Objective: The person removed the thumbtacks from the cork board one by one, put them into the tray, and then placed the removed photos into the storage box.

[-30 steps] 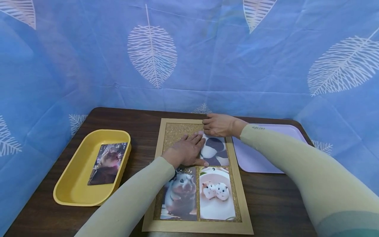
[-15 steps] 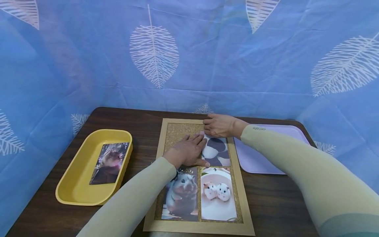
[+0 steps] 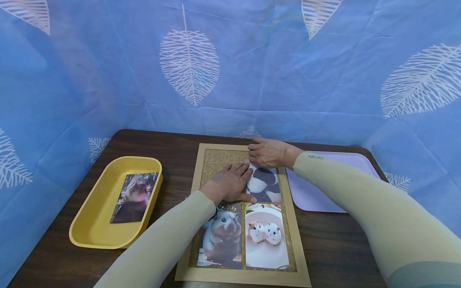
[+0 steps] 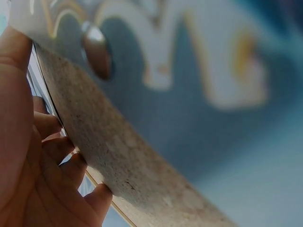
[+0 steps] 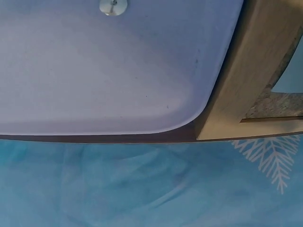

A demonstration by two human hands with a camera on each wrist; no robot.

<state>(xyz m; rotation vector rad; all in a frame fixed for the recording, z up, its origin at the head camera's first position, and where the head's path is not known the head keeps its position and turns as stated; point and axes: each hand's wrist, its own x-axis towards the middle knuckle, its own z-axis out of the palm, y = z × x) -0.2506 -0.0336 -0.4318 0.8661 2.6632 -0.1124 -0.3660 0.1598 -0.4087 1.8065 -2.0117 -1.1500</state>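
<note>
A cork board (image 3: pixel 219 158) in a light wooden frame lies on the table. My left hand (image 3: pixel 230 182) lies across it with fingers extended, fingertips on the left edge of a black-and-white photo (image 3: pixel 264 186) at upper right. Over that photo's top edge, my right hand (image 3: pixel 271 153) has its fingers curled downward; I cannot tell what they hold. A hamster photo (image 3: pixel 223 240) sits at lower left of the board, and a photo of two small hamsters (image 3: pixel 266 256) at lower right. In the left wrist view a silver thumbtack (image 4: pixel 97 52) shows on a nearby photo.
Left of the board stands a yellow tray (image 3: pixel 84 234) with one animal photo (image 3: pixel 133 200) inside. A lavender tray (image 3: pixel 320 192) is at right, partly under my right arm; a thumbtack (image 5: pixel 113 5) lies in it. Blue leaf-patterned cloth (image 3: pixel 230 80) hangs behind the table.
The whole head view has shifted slightly to the right. Both hands keep their places on the board and nothing else has visibly moved.
</note>
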